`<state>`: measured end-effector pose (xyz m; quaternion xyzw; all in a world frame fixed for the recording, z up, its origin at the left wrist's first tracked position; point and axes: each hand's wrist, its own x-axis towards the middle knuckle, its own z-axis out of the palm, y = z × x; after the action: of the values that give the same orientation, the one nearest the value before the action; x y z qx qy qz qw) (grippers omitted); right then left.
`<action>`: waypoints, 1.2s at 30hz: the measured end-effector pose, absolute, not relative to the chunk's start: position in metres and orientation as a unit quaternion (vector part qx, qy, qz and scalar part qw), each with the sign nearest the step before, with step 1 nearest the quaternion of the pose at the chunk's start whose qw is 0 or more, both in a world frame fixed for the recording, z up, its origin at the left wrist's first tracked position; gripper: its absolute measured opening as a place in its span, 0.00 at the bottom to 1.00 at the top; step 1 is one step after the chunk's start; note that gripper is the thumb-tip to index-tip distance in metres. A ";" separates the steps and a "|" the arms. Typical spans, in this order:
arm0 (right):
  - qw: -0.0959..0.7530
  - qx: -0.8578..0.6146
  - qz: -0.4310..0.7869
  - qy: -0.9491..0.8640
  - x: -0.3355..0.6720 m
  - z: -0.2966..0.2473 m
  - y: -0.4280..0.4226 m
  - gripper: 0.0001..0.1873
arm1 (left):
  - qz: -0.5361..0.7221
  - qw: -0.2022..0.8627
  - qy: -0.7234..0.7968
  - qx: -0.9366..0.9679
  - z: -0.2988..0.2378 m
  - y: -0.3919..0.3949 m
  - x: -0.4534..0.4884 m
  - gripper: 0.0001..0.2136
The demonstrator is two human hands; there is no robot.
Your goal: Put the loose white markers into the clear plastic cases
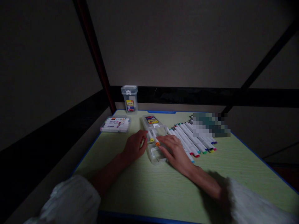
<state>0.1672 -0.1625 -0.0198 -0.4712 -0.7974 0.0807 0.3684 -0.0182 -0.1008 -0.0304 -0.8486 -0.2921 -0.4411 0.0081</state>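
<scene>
A clear plastic marker case (146, 123) lies on its side on the table, its mouth facing me and its hinged lid (155, 158) folded open towards me. At the mouth lie a yellow-ended marker (150, 136) and an orange-ended marker (157, 142). My left hand (135, 144) is curled at the left edge of the mouth, closed against the case beside the yellow-ended marker; its fingertips are partly hidden. Stretched out and apart, the fingers of my right hand (174, 151) reach over the right side, fingertips at the orange-ended marker.
Right of the case, several white markers (192, 138) with coloured ends lie in a row. A blurred-out greenish item (209, 124) is behind them. At the left lies a flat pack of markers (116, 124); a lidded clear container (129, 98) stands at the back. Walls border the table (140, 189).
</scene>
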 end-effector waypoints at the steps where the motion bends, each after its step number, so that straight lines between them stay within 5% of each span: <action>1: 0.361 -0.478 0.080 -0.797 0.166 -0.019 -0.163 0.16 | -0.441 0.009 -0.293 -0.848 -0.030 -0.101 -0.018 0.10; 12: 0.293 -0.502 0.088 -0.809 0.162 -0.012 -0.168 0.20 | -0.440 0.005 -0.290 -0.850 -0.031 -0.101 -0.017 0.11; 36: 0.282 -0.500 0.084 -0.814 0.162 -0.015 -0.167 0.23 | -0.431 -0.006 -0.304 -0.850 -0.031 -0.101 -0.018 0.11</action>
<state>0.1624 -0.1667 -0.0148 -0.5002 -0.8142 0.0841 0.2824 -0.0181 -0.1012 -0.0314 -0.8497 -0.3036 -0.4312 -0.0057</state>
